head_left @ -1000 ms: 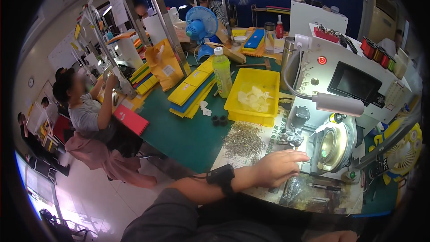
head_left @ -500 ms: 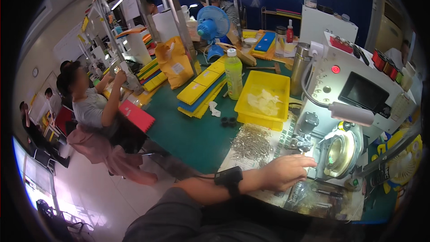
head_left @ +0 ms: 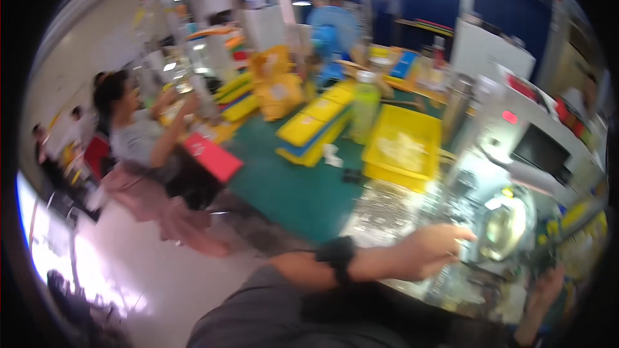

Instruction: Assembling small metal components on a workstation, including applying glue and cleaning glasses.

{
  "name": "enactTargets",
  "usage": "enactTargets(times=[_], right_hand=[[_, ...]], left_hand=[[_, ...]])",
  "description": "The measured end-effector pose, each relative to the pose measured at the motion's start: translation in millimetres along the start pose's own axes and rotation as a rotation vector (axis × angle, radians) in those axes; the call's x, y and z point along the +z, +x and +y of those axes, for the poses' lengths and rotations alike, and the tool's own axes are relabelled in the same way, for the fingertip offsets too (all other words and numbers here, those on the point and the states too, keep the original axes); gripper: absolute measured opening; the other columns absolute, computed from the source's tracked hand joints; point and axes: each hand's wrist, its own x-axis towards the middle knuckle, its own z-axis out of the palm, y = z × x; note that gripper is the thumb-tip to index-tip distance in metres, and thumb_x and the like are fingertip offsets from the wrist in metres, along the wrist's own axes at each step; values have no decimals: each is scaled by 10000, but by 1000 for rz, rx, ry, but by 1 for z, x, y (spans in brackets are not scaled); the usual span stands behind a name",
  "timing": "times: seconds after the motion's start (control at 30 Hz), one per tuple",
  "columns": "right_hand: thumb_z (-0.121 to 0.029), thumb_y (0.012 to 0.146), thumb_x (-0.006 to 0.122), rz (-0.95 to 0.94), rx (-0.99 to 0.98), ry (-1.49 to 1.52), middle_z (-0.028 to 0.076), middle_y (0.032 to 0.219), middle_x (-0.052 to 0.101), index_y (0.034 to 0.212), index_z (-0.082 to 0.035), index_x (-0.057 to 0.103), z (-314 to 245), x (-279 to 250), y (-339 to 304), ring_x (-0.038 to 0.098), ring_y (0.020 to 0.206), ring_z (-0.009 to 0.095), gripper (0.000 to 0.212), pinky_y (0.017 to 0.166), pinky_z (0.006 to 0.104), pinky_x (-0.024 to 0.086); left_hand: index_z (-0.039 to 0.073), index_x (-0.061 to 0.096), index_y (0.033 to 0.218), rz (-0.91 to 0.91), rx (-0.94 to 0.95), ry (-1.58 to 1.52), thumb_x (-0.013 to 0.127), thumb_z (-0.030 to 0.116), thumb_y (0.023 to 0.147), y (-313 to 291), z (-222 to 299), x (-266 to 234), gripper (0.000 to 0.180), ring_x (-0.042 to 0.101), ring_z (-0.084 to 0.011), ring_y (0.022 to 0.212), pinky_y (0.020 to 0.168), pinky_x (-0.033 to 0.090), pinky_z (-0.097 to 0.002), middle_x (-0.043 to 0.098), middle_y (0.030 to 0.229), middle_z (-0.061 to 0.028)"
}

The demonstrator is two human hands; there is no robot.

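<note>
Yellowish disc [head_left: 505, 229] — long axis leaning right

We look down, fisheye-wide, from head height over the green table [head_left: 290, 209]. We see the left hand [head_left: 427, 252] near, the blue wall [head_left: 429, 3] far.

Over the near edge of the green worktop [head_left: 290, 203], the left hand [head_left: 433, 252] is just beside the lit round part [head_left: 505, 229] of the white machine [head_left: 493, 132], though blur hides whether the fingers grip anything. The right hand [head_left: 547, 289] is by the near right corner. A heap of small metal pieces [head_left: 387, 211] lies between the left hand and the yellow tray [head_left: 400, 178], which sits farther from the near edge.
</note>
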Motion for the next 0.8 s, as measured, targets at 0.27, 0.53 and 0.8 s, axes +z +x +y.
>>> enactTargets(times=[0.27, 0.53, 0.8], right_hand=[[-258, 1048, 562, -402, 231, -51, 38, 732, 579, 1071, -15, 618, -2, 71, -44, 538, 582, 134, 251, 520, 259, 436], [-241, 1039, 567, -573, 107, 349, 42, 683, 572, 930, -34, 599, -44, 55, -50, 525, 527, 165, 236, 497, 291, 434], [-255, 1036, 539, -237, -115, -223, 2, 585, 478, 835, -63, 585, -68, 42, -45, 425, 444, 74, 282, 405, 232, 340]], left_hand=[[31, 636, 939, -30, -166, 91, 708, -6, 850, 2, 7, -27, 121, 656, -372, 1158, 965, 523, -413, 672, 1249, -202], [4, 634, 905, -6, -204, 152, 681, -22, 852, 1, 15, -31, 76, 658, -370, 1169, 997, 509, -411, 675, 1246, -224], [12, 631, 904, 30, -246, 89, 670, -8, 877, 23, 30, -30, 51, 682, -288, 1053, 938, 511, -359, 708, 1142, -164]])
